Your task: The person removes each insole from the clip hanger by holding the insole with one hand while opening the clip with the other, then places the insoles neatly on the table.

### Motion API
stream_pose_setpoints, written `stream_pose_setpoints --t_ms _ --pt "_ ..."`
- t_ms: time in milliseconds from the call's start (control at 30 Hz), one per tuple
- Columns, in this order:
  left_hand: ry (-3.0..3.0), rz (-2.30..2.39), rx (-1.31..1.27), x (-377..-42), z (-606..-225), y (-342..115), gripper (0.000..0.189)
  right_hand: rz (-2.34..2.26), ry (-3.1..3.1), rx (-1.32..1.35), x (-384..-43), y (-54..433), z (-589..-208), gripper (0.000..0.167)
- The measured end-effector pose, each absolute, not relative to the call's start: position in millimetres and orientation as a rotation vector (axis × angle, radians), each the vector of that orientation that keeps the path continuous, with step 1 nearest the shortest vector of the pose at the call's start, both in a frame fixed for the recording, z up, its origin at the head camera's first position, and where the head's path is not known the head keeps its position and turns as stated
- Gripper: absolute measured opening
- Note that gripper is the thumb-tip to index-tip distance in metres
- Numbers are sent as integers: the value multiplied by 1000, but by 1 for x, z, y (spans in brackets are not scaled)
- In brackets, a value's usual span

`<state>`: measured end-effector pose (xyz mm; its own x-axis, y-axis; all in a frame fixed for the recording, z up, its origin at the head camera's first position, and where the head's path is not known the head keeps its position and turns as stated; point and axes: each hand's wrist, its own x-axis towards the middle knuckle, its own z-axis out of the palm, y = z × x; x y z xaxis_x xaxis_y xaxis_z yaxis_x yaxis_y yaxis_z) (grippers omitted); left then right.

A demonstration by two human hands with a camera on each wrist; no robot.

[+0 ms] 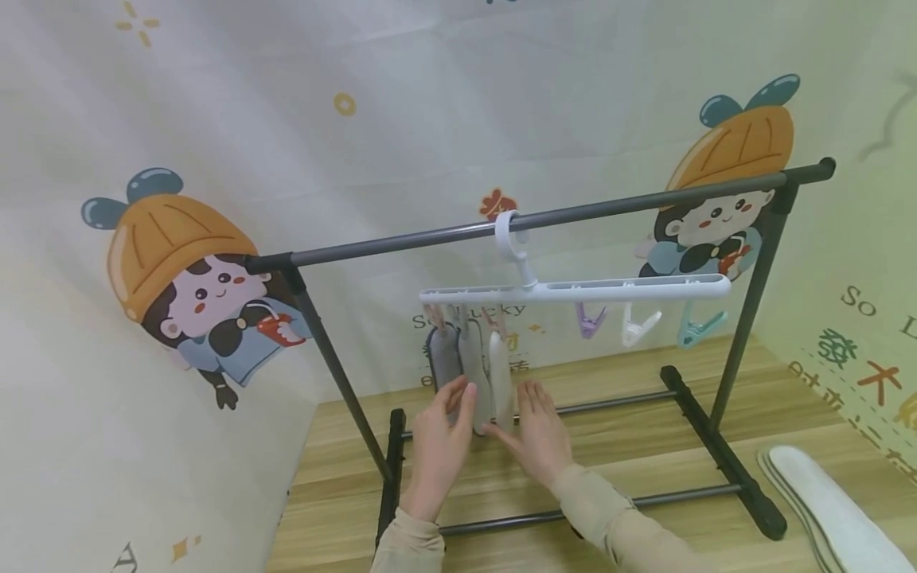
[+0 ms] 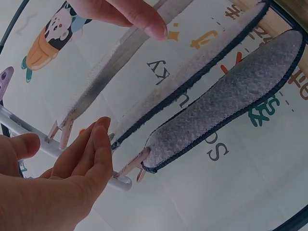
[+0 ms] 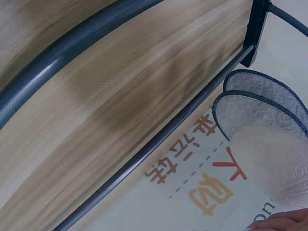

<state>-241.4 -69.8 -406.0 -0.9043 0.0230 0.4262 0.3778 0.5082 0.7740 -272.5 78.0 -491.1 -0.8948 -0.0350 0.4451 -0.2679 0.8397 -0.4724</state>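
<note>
Three insoles hang side by side from clips on the left half of a white hanger point(image 1: 573, 291): a dark-edged grey one point(image 1: 445, 350), a lighter grey one point(image 1: 471, 358) and a white one point(image 1: 500, 374). My left hand point(image 1: 437, 446) is in front of the two grey insoles, thumb and fingers apart; in the left wrist view its fingers look fairly straight. To the right of the white insole is my right hand point(image 1: 542, 434), fingers extended and thumb near the insole's lower end. Whether either hand touches an insole is unclear. Only a few right fingers point(image 3: 284, 221) show in the right wrist view.
The hanger hooks over the top bar point(image 1: 401, 241) of a dark metal rack. Purple point(image 1: 591, 321), white point(image 1: 640, 325) and teal point(image 1: 700, 325) clips dangle from its right half. More insoles point(image 1: 831, 501) lie stacked at right on the wood-patterned surface point(image 1: 329, 477).
</note>
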Motion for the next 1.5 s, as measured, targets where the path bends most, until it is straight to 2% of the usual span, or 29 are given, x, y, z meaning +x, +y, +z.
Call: stream_pose_setpoints --t_ms 433,967,1267,1500 --pt "-2355 -1402 -383 -247 -400 -60 46 722 -2575 279 -266 82 -498 63" --pt "-2354 -1349 -446 -250 -379 -37 45 713 -2440 306 -244 87 -508 50" --pt "-2306 -1341 -449 -257 -374 -28 40 711 -2473 323 -231 96 -510 46" --pt "-2312 -1372 -436 -259 -369 -22 44 691 -2458 326 -221 103 -510 44"
